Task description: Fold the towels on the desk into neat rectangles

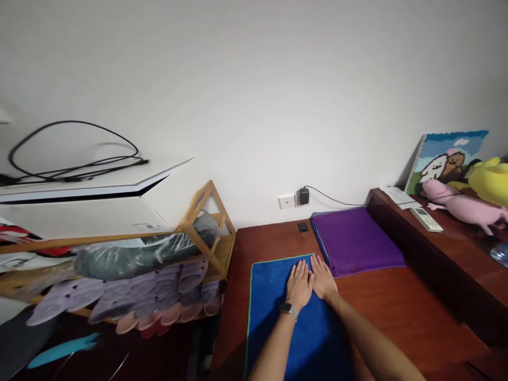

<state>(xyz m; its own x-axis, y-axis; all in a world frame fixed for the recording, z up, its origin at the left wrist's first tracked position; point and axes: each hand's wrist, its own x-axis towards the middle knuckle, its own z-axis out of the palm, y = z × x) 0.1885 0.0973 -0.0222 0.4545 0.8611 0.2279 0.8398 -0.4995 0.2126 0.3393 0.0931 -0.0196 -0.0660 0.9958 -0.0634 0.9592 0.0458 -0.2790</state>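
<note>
A blue towel (268, 301) with a green edge lies spread flat on the reddish-brown wooden desk (400, 312). My left hand (300, 284), with a watch on its wrist, rests palm down on the towel near its far right part. Beside it, thumbs close together, my right hand (323, 278) also lies flat at the towel's right edge. Both hands have their fingers stretched out and hold nothing. Just beyond my right hand is a stack of folded cloths (357, 241), purple on top with blue-grey layers below.
At left stands a wooden rack (226, 254) with several lilac and pink slippers (148, 291) and a white box (79, 214) on top. A raised ledge at right bears a remote control (426, 218), a pink plush toy (462, 203) and a dog picture (446, 159). A black charger (304, 196) is plugged into the wall.
</note>
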